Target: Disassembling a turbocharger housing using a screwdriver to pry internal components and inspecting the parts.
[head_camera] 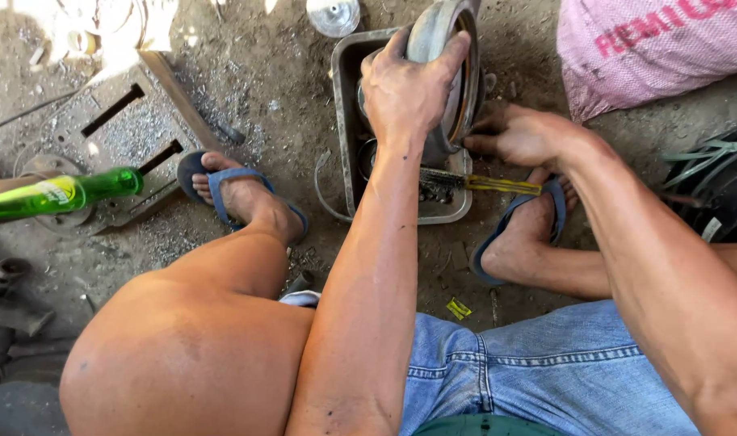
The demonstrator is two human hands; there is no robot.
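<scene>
On the dirt floor at far left lies one green bottle, its long axis running left to right with the neck toward the right, and beside it are two feet in blue sandals. The left hand clasps the rim of one round metal drum, which stands on edge in one grey metal tray, open face to the right. The right hand rests, fingers curled, at the drum's lower right edge, above one yellow-handled brush lying across the tray's end.

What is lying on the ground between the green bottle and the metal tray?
In the head view, a foot in a blue sandal rests on the dirt between the green bottle and the metal tray.
</scene>
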